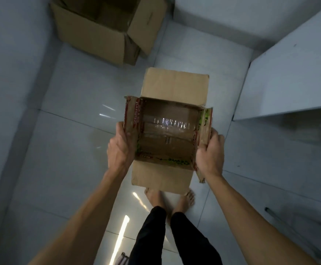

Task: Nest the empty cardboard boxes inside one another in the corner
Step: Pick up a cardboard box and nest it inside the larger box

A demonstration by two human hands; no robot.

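Observation:
I hold a small open cardboard box [167, 134] in the air in front of me, above the floor. It is empty, with clear tape shining on its bottom and red and green print on its side flaps. My left hand [120, 148] grips its left wall and flap. My right hand [210, 152] grips its right wall and flap. A far flap and a near flap stick out flat. A large open cardboard box [91, 37] stands on the floor in the corner ahead, flaps up; its inside is dark.
White walls close in on the left and behind the large box. A white cabinet or counter [293, 73] juts in on the right. The floor is glossy white tile [70, 142]. My bare feet [184, 199] stand just below the held box.

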